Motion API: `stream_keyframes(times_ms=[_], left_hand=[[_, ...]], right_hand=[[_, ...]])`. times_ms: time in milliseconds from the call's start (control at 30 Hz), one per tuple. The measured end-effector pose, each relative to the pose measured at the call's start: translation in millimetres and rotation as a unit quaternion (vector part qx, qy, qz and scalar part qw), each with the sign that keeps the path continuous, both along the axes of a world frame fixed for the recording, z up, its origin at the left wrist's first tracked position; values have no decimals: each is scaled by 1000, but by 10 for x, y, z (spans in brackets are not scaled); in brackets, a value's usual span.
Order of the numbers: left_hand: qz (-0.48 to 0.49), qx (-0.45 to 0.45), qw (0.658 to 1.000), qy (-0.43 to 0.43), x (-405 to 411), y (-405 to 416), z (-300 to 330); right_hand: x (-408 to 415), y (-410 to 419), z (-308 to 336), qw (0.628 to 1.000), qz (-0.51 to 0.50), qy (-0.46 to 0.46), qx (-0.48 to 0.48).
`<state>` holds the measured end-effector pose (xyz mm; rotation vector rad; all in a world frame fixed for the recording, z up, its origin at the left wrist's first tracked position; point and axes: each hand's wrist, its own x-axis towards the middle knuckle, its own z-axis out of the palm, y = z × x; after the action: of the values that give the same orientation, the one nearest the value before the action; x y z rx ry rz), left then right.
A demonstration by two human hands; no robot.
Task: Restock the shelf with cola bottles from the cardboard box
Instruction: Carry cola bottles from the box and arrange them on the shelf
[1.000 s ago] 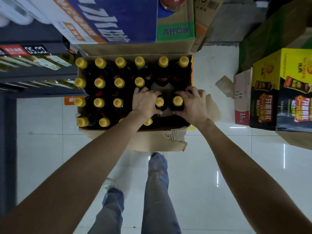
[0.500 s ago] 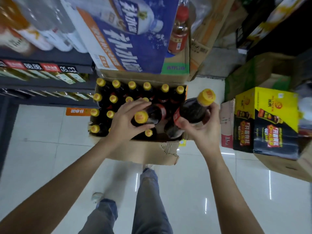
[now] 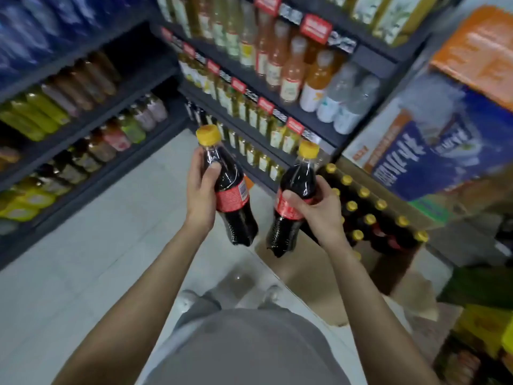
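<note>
My left hand [image 3: 200,194] grips a cola bottle [image 3: 234,218] with a yellow cap and red label, held upright in front of me. In my right hand [image 3: 319,211] is a second cola bottle [image 3: 291,195], also upright, its base just left of the cardboard box. That open cardboard box [image 3: 313,279] sits on the floor to the right, with several yellow-capped cola bottles [image 3: 366,215] standing in it. Dark shelves [image 3: 249,126] of bottled drinks rise ahead, and a few dark bottles [image 3: 197,112] show in the corner on a low shelf.
A second shelf unit [image 3: 83,129] with mixed drinks runs along the left. A blue and orange water carton [image 3: 433,140] stands behind the box. Yellow and green cartons [image 3: 483,329] sit at the lower right. My feet [image 3: 230,295] stand on pale floor tiles.
Both hands lifted a cola bottle each out of the box and brought them up upright. My view swung left from the box toward the shelves.
</note>
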<state>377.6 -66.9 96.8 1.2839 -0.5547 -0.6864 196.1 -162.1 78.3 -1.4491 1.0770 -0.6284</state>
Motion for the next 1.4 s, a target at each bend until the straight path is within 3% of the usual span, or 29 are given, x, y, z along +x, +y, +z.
stream_keyframes(times_ms=[200,500,600,867,1000,1167,1267,1400], left_hand=[[108,105,975,-163,1381,1434,214],[261,173,929,-196,2987,3321,410],[333,191,892,-238,3483,3847,453],[470,155,778,-386,4880,4923,870],[553,140,706,-420,5701,5342,1124],[583,123,616,-515,6667,5725,1377],[589,110,627,-497,7252,5950,1421],[630,85,659,-401,8062,6223,1337]], right_hand=[[1881,805,99,974,197,33,-106],[4397,2331,354,895,386,-27,-224],[5104,2772,468,863,422,-70,-269],[7102,3698,940,732,571,-167,-332],[8006,4174,1235,713,570,-246,-324],[8952,4669,1472,701,566,-311,-303],[9487,4983,1516,701,553,-322,-315],[10152,5381,1470,720,512,-329,-333]])
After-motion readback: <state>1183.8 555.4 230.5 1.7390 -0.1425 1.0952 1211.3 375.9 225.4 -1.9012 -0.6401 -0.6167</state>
